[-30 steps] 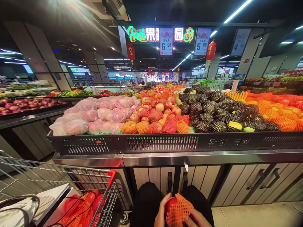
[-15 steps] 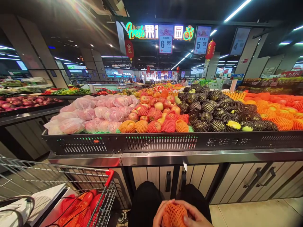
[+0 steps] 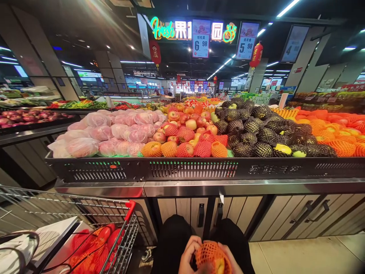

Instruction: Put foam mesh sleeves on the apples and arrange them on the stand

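A fruit (image 3: 219, 265), probably an apple, sits in an orange foam net (image 3: 205, 252) low in the view, over the person's lap. The net covers most of it; a yellowish patch of skin shows at the lower right.

The fruit lies between the two hands and touches both. The left hand (image 3: 188, 255) is curled against its left side, bent fingers at the upper edge of the net and what looks like a thumb, blurred, across the front. The right hand (image 3: 232, 260) is partly closed along the right side; its fingertips are hard to make out. Neither hand is spread wide.

The step in hand looks like working the net around the fruit. The next move calls for one hand to steady the fruit while the other handles the soft mesh, without letting the fruit slip.

Below are the black-clad knees (image 3: 175, 238). Beyond them, well apart from the hands, stands the table (image 3: 185, 189) with its black crate (image 3: 137, 169) of loose and netted apples (image 3: 191, 124). To the left is a shopping cart (image 3: 130, 210) holding red netted fruit (image 3: 107, 231).
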Action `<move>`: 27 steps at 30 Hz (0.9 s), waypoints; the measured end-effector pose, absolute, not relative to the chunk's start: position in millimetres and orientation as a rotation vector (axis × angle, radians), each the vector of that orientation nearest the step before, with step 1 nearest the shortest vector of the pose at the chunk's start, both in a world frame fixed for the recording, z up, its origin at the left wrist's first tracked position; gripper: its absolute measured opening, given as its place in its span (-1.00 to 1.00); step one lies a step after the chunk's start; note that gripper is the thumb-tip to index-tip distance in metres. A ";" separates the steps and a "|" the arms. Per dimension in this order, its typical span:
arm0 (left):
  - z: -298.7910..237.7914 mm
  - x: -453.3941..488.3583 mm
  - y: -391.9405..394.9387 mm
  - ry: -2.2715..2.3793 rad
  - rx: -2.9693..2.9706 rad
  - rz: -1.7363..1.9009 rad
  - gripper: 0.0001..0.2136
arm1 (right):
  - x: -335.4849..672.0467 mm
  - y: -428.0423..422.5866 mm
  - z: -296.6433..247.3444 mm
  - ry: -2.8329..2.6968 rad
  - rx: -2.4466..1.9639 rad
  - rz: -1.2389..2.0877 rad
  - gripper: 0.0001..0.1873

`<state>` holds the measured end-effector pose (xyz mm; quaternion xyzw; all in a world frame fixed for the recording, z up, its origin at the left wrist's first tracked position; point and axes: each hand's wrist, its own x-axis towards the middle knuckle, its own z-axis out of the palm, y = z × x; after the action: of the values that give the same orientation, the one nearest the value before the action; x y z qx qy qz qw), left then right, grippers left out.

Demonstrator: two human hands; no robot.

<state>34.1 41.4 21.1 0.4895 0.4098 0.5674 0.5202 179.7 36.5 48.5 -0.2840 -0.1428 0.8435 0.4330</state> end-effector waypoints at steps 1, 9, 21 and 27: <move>20.0 35.7 42.9 0.929 1.062 1.318 -0.42 | 179.7 38.4 47.4 -0.329 -0.716 2.114 -0.52; -6.8 33.8 55.7 1.005 0.906 1.090 -0.38 | 185.6 41.7 23.2 -0.190 -0.750 2.058 -0.51; -7.4 37.0 43.1 1.221 1.748 1.118 -0.43 | 181.4 36.8 27.8 -0.026 -0.790 2.028 -0.53; -19.6 39.5 56.6 1.258 1.559 0.987 -0.52 | 181.4 33.0 36.8 -0.111 -0.728 2.079 -0.47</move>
<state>39.5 56.6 -19.6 0.6272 0.5063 0.3973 0.4386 181.4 33.0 36.8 -0.2947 -0.0450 0.8411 0.4512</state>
